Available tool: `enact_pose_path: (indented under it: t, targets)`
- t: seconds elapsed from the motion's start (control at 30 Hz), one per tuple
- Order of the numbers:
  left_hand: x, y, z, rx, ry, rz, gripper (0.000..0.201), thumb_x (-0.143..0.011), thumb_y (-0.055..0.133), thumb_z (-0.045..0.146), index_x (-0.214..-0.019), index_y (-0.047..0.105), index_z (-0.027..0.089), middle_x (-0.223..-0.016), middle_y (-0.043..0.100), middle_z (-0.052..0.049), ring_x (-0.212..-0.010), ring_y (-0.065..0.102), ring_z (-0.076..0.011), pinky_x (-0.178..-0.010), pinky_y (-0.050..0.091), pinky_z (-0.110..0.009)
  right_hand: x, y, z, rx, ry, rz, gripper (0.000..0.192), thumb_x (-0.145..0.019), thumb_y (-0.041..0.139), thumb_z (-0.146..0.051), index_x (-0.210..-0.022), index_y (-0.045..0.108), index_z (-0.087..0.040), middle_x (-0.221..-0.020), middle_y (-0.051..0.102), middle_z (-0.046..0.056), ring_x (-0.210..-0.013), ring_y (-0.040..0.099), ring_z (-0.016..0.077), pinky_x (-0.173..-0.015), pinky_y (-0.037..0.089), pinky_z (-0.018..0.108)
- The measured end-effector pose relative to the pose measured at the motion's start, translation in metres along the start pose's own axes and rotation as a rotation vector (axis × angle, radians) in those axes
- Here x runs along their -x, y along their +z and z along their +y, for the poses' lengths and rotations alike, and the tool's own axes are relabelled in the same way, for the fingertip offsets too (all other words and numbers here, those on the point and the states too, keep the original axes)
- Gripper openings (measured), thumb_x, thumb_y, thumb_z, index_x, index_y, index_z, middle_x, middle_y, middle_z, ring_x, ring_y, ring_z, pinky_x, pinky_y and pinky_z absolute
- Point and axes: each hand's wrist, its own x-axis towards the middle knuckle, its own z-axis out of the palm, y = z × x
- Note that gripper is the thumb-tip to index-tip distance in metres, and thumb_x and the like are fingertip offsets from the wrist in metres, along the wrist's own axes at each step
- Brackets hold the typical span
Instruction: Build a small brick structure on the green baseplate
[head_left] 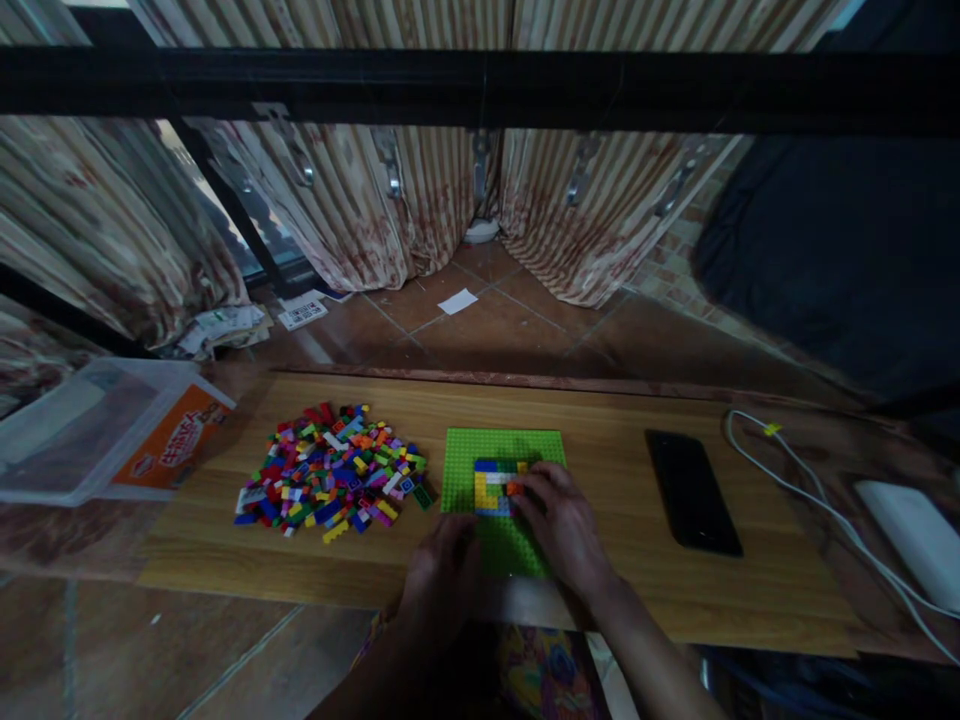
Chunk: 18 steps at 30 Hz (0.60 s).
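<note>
Baseplate point(501, 455), green: right hand point(559, 525) pinched orange brick point(514, 488) onto block build point(495, 485); left hand point(442, 575) lay flat at 6 o'clock edge; brick pile point(330, 470) at 9 o'clock.

Not much for you to read here, honestly. The orange label point(174, 447) inside the clear plastic bin point(45, 470), off to the left of the brick pile point(330, 470), has red lettering on a white patch, but it's too blurred to make out, maybe a toy brand name. Farther back from that pile, on the floor, a white slip point(302, 314) carries what looks like a QR code. The papers point(225, 328) just left of that slip are unreadable.
</note>
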Motion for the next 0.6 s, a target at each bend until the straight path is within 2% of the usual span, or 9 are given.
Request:
enact_pose_path:
  t: [0.17,0.6]
  targets:
    - [-0.0009,0.0015,-0.0048,-0.057,0.014,-0.020,0.021,-0.083,0.049,0.015,-0.100,0.061,0.020,-0.095,0.069,-0.006,-0.087,0.067,-0.0179,-0.077,0.055,-0.030,-0.0014,0.0011,0.0016,-0.005,-0.013,-0.036,0.018,-0.089,0.056,-0.027,-0.102,0.069,-0.026,-0.107,0.057,0.007,-0.098,0.059,0.0223,-0.087,0.051,0.039]
    - [-0.0012,0.0000,-0.0055,-0.045,0.035,-0.037,0.021,-0.083,0.050,0.013,-0.099,0.060,0.020,-0.094,0.067,-0.005,-0.086,0.066,-0.0173,-0.077,0.054,-0.029,-0.0064,-0.0033,0.0016,-0.036,0.012,-0.106,0.017,-0.088,0.058,-0.025,-0.101,0.070,-0.025,-0.108,0.054,0.007,-0.097,0.059,0.0210,-0.089,0.051,0.038]
